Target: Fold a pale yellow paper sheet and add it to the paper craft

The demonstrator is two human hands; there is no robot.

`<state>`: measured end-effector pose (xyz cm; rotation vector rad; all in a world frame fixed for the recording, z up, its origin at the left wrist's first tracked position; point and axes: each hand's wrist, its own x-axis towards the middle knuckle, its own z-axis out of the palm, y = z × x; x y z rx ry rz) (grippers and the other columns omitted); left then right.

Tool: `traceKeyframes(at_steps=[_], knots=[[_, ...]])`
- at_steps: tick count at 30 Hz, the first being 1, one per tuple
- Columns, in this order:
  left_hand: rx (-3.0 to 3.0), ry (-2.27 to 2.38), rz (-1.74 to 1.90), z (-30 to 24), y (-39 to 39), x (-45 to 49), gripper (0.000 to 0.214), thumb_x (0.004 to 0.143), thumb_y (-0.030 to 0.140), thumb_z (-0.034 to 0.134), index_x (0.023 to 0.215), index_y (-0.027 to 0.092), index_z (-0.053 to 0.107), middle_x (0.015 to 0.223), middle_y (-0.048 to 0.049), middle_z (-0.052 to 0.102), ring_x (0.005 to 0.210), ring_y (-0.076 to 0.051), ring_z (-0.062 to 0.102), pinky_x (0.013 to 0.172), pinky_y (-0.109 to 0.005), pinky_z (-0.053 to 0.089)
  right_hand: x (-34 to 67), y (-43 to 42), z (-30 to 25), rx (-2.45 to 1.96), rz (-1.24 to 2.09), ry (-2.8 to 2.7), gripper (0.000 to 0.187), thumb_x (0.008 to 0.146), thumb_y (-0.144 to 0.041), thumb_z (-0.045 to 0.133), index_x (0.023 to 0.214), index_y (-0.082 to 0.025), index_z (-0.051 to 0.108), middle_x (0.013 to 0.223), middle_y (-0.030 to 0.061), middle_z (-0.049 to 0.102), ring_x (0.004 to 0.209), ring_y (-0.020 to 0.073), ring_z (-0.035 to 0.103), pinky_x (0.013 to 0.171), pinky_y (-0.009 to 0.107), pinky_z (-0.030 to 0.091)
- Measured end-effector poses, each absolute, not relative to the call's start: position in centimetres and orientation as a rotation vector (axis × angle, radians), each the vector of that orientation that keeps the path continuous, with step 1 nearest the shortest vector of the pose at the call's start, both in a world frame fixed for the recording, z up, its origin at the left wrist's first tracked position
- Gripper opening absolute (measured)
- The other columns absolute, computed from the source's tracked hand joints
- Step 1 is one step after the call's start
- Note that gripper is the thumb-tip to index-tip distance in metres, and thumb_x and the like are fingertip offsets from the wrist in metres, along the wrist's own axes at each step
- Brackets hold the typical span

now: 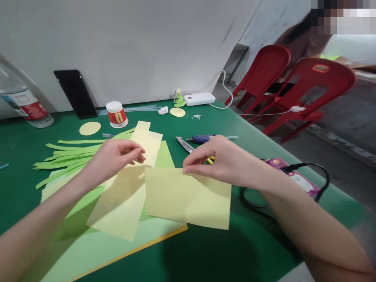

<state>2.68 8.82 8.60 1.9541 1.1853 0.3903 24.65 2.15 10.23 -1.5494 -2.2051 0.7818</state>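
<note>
Through the head camera I find some printing, but I cannot read any of it: the clear bottle (25,103) carries a red and white label with pale marks, the small cup (116,114) has dark signs on a gold patch, and the purple item (304,182) beside the right arm shows a print too small for me. The bottle stands at the far left, and I cannot tell if liquid is in it; the cup is red and white, its top looks closed, so its inside is hidden to me. With my right hand (216,158) I have the thumb and forefinger closed on the upper edge of a yellow sheet (208,203), which is held over the green table (258,133), right of the other papers. My left hand (126,152) is over the pale strip of paper (123,213), its fingers loosely half bent, with nothing in them that I can see. Near the left hand lie green strips (73,156); near the right hand are scissors (184,145), partly covered by this hand.
</note>
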Motion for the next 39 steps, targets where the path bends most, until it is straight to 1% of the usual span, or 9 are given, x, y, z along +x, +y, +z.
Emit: traceKeyframes(at_steps=[3, 6, 9, 14, 20, 25, 30, 34, 39], knots=[[2.069, 0.973, 0.403, 8.3, 7.3, 3.1, 0.029, 0.085, 0.040, 0.048, 0.091, 0.021, 0.068, 0.089, -0.0006, 0.072, 0.078, -0.014, 0.065, 0.068, -0.022, 0.050, 24.3, 2.3, 9.9, -1.495, 0.815, -2.209, 0.018, 0.077, -0.023, 0.056, 0.067, -0.015, 0.069, 0.062, -0.0004, 0.066, 0.053, 0.0079, 0.049, 0.048, 0.020, 0.035], [2.292, 0.889, 0.342, 8.0, 5.5, 3.5, 0.023, 0.085, 0.033, 0.051, 0.087, 0.022, 0.070, 0.076, 0.0019, 0.073, 0.059, -0.010, 0.061, 0.056, -0.018, 0.044, 23.6, 2.5, 9.3, -1.475, 0.818, -2.204, 0.015, 0.076, -0.020, 0.056, 0.071, -0.014, 0.070, 0.067, 0.0004, 0.068, 0.058, 0.0091, 0.054, 0.053, 0.020, 0.040], [2.427, 0.883, 0.391, 7.9, 4.5, 3.8, 0.025, 0.087, 0.025, 0.047, 0.082, 0.018, 0.071, 0.069, 0.0006, 0.072, 0.052, -0.008, 0.059, 0.052, -0.018, 0.039, 22.9, 2.4, 8.9, -1.428, 0.841, -2.135, 0.013, 0.075, -0.016, 0.056, 0.076, -0.014, 0.069, 0.074, 0.0009, 0.070, 0.066, 0.0098, 0.059, 0.061, 0.019, 0.044], [2.451, 0.881, 0.430, 8.1, 4.3, 3.9, 0.027, 0.087, 0.024, 0.046, 0.078, 0.018, 0.070, 0.054, 0.0033, 0.065, 0.040, -0.006, 0.046, 0.044, -0.019, 0.031, 22.1, 1.9, 8.8, -1.347, 0.822, -2.036, 0.013, 0.072, -0.011, 0.055, 0.067, -0.014, 0.067, 0.068, -0.0002, 0.068, 0.063, 0.0091, 0.059, 0.061, 0.018, 0.045], [2.415, 0.879, 0.423, 9.3, 4.9, 3.1, 0.023, 0.084, 0.027, 0.049, 0.079, 0.020, 0.071, 0.068, 0.0017, 0.071, 0.051, -0.008, 0.056, 0.048, -0.018, 0.036, 23.2, 1.9, 9.5, -1.416, 0.896, -2.002, 0.010, 0.068, -0.013, 0.056, 0.064, -0.015, 0.064, 0.061, -0.0011, 0.064, 0.057, 0.0088, 0.057, 0.056, 0.018, 0.045], [2.371, 0.900, 0.362, 11.0, 6.5, 1.4, 0.021, 0.080, 0.034, 0.055, 0.074, 0.024, 0.072, 0.062, 0.0038, 0.069, 0.049, -0.009, 0.053, 0.043, -0.017, 0.033, 25.1, 2.4, 10.7, -1.473, 1.021, -1.993, 0.009, 0.068, -0.018, 0.056, 0.063, -0.017, 0.062, 0.060, -0.0021, 0.062, 0.054, 0.0077, 0.054, 0.048, 0.016, 0.042], [2.228, 1.080, 0.377, 12.1, 7.8, -0.2, 0.028, 0.073, 0.043, 0.059, 0.069, 0.019, 0.072, 0.062, 0.0022, 0.068, 0.051, -0.009, 0.052, 0.041, -0.015, 0.033, 27.9, 2.6, 11.6, -1.537, 1.001, -2.042, 0.009, 0.069, -0.021, 0.056, 0.063, -0.017, 0.062, 0.059, -0.0015, 0.061, 0.052, 0.0075, 0.053, 0.047, 0.018, 0.040], [2.144, 1.220, 0.415, 12.0, 8.4, -0.3, 0.030, 0.069, 0.046, 0.062, 0.068, 0.018, 0.071, 0.060, 0.0017, 0.066, 0.049, -0.009, 0.050, 0.039, -0.015, 0.031, 28.4, 2.3, 12.2, -1.569, 0.802, -1.873, 0.015, 0.073, -0.031, 0.060, 0.067, -0.018, 0.065, 0.063, 0.0003, 0.064, 0.057, 0.0098, 0.057, 0.052, 0.020, 0.043], [2.199, 0.980, 0.192, 10.2, 7.4, 1.9, 0.025, 0.079, 0.041, 0.056, 0.074, 0.022, 0.072, 0.063, 0.0026, 0.067, 0.053, -0.009, 0.052, 0.044, -0.016, 0.035, 24.8, 1.3, 11.2, -1.352, 0.752, -2.045, 0.013, 0.078, -0.028, 0.060, 0.079, -0.018, 0.068, 0.080, 0.0011, 0.069, 0.071, 0.0117, 0.061, 0.064, 0.021, 0.046]])
